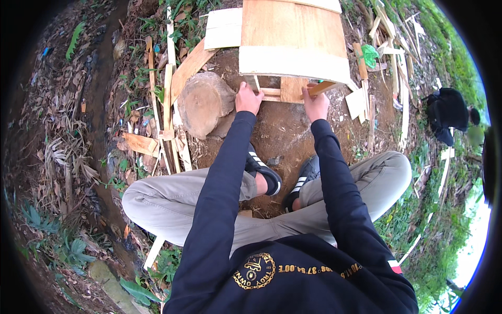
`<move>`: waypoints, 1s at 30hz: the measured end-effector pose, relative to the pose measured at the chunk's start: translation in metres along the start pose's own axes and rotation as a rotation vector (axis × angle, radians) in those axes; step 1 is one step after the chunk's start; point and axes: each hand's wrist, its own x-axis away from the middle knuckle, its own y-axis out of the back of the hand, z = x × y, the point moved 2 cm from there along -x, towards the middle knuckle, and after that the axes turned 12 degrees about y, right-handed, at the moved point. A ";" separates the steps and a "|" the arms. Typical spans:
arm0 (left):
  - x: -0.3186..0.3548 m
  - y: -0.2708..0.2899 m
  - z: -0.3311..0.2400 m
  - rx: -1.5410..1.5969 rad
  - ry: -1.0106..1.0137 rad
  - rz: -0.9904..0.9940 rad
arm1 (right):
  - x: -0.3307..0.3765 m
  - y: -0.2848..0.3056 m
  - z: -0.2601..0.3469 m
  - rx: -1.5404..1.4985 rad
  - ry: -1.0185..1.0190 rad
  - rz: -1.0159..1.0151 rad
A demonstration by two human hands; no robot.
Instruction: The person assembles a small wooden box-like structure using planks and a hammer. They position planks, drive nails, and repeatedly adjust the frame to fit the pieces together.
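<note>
Far left: dry leaves and a dark muddy channel along the ground. Next, scattered wood offcuts (168, 104) and a round log slice (204, 102) lying flat on bare soil. Left hand (249, 98) raised to the underside of a plywood box (293, 42), grip pressed together around a thin wooden stick (257, 82) standing upright at the box's lower edge. Short wooden slats (280, 94) crossing beneath the box, between both hands. Right hand (316, 103) at the box's lower right corner, grip closed on an angled wooden strip (322, 87). Below, crossed legs in grey trousers, black sandals on soil. Further right, more wood scraps (361, 99), then a black bag (447, 112) on grass.
</note>
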 end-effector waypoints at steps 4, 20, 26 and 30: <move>0.002 0.003 0.013 0.006 0.025 0.045 | 0.001 -0.005 -0.010 0.069 0.054 0.061; 0.009 0.012 -0.013 -0.052 0.069 -0.007 | 0.038 0.018 -0.063 0.409 -0.291 0.119; 0.007 0.007 -0.005 -0.129 0.135 0.085 | 0.044 0.020 -0.078 0.424 -0.388 0.339; -0.002 0.026 0.014 -0.241 -0.078 0.469 | 0.037 0.023 -0.013 0.634 -0.129 1.024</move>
